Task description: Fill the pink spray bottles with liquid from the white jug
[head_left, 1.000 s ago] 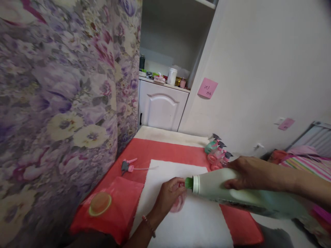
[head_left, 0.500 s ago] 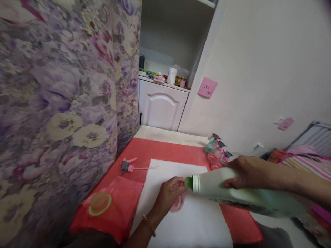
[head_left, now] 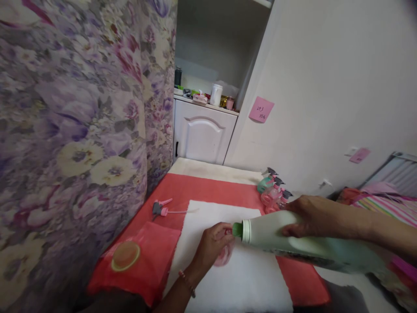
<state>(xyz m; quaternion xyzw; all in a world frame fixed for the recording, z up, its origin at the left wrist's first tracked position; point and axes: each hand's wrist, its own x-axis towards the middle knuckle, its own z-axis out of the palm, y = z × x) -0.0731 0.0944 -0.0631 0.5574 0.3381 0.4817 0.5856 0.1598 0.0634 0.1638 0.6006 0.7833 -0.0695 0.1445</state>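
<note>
Tilting green jug (head_left: 293,241) spout onto pink bottle (head_left: 224,255); both held.

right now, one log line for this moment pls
left hand: holds pink bottle | right hand: tips green jug, spout at bottle | on white towel

I am looking into a home, a lived-in room. A floral curtain (head_left: 81,117) hangs on the left, a white cupboard (head_left: 203,137) with jars (head_left: 216,94) on top stands at the far end, pink sticky notes (head_left: 261,109) dot the wall, and striped bedding (head_left: 387,204) lies at right.
</note>
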